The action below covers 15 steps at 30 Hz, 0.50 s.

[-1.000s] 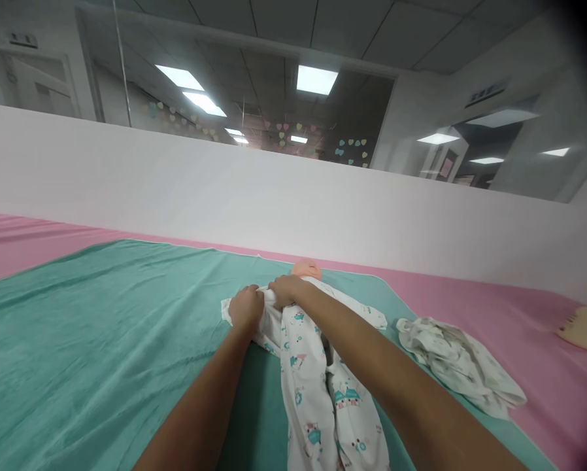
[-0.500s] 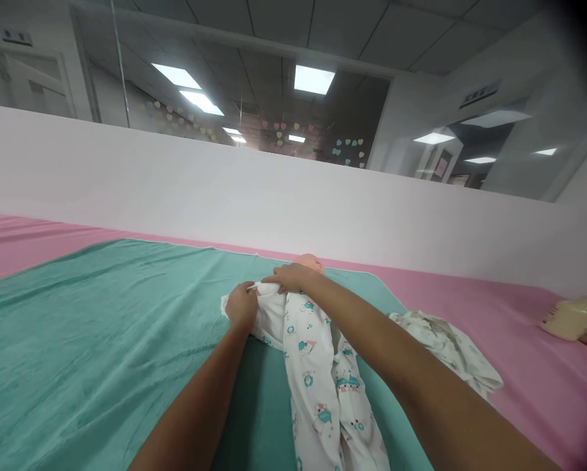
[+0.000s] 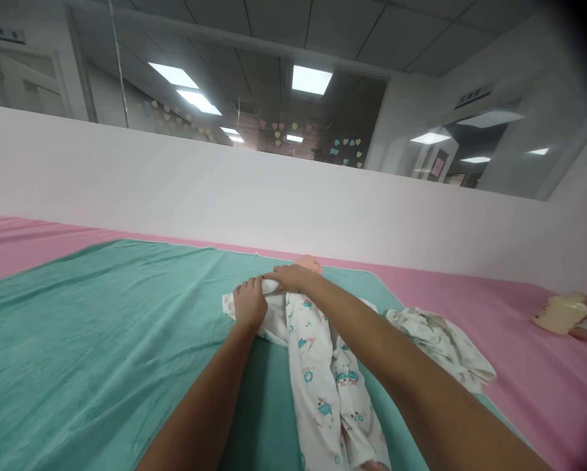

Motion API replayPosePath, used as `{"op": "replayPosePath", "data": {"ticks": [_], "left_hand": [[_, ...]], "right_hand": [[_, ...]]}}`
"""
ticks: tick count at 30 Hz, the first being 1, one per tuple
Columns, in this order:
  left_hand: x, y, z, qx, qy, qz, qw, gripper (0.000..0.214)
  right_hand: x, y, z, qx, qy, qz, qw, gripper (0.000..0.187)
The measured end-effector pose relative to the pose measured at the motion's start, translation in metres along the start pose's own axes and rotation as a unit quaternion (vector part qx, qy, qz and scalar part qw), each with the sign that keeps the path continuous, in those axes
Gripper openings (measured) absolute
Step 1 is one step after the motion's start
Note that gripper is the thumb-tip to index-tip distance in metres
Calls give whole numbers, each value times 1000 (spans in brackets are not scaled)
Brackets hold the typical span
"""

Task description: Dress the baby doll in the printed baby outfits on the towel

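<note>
White baby clothes point(image 3: 318, 386) with small teal and pink animal prints lie lengthwise on a green sheet point(image 3: 127, 340). A rounded peach-coloured top, like a doll's head point(image 3: 309, 263), shows at their far end, mostly hidden behind my right wrist. My left hand point(image 3: 250, 302) is closed over the sleeve point(image 3: 229, 305), whose cuff sticks out to the left. Close beside it, my right hand point(image 3: 287, 277) pinches the white fabric at the upper end of the same sleeve. What lies inside the sleeve is hidden.
A crumpled white cloth point(image 3: 443, 347) lies to the right of the clothes, across the sheet's edge. Farther right, a cream-coloured object point(image 3: 561, 313), only partly in view, rests on the pink surface point(image 3: 499, 307). A low white wall point(image 3: 185, 186) with glass above runs along the back.
My left hand has shifted slightly up and right along the sleeve, its fingers now lying over the top. My right hand has stayed nearly in place. The view has turned slightly.
</note>
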State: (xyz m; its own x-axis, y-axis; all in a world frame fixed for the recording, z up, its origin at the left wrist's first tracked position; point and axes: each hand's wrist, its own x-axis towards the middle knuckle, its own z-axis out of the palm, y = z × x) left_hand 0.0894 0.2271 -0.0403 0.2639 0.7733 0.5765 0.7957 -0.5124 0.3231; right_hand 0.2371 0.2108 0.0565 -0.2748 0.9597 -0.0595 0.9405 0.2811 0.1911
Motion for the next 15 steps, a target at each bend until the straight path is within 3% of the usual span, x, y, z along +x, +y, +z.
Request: {"op": "replayPosePath", "data": {"ticks": [3,7,12,15], "left_hand": [[-1,0,1,60,-28,-4,998,36],[1,-2,2,98,-51,-30,993,31],[0,-2,2,116,-39,-37,992,30],[0,-1,2,119,-41,-43,991,31]], "right_hand": [[11,-12,17,-13,3,-24,1000,53],[6,-6,29,72,56,32,995,73],[-28,18,34,155,93,69,981,58],[-62,33,51,211,146,93,962,55]]}}
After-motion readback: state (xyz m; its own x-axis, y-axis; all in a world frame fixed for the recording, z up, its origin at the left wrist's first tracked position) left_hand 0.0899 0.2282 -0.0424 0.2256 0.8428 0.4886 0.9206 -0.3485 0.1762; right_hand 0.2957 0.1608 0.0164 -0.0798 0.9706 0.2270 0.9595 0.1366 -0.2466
